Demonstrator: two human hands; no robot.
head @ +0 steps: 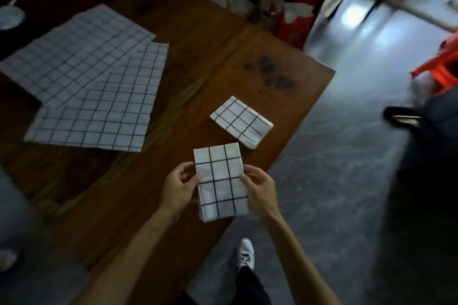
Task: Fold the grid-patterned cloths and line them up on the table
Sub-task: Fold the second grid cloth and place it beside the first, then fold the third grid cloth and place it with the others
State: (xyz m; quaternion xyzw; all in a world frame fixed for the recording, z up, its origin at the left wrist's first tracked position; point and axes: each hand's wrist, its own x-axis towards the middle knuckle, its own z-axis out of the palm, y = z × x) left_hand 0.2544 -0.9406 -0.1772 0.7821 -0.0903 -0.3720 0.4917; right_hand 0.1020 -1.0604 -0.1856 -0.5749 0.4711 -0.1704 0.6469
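Note:
A folded white cloth with a black grid [220,181] lies near the table's right edge, its near end reaching past the edge. My left hand [179,187] pinches its left side and my right hand [259,189] pinches its right side. A second folded grid cloth [241,122] lies just beyond it, turned at an angle. Two unfolded grid cloths are spread flat at the left: one nearer [99,111], one farther [74,57] and overlapping it.
The brown wooden table [198,57] has dark stains [272,72] near its far right corner. Its right edge runs diagonally, with grey floor [347,181] beyond. My white shoe [245,254] stands below. A red stool [441,67] and another person's foot [396,116] are at the right.

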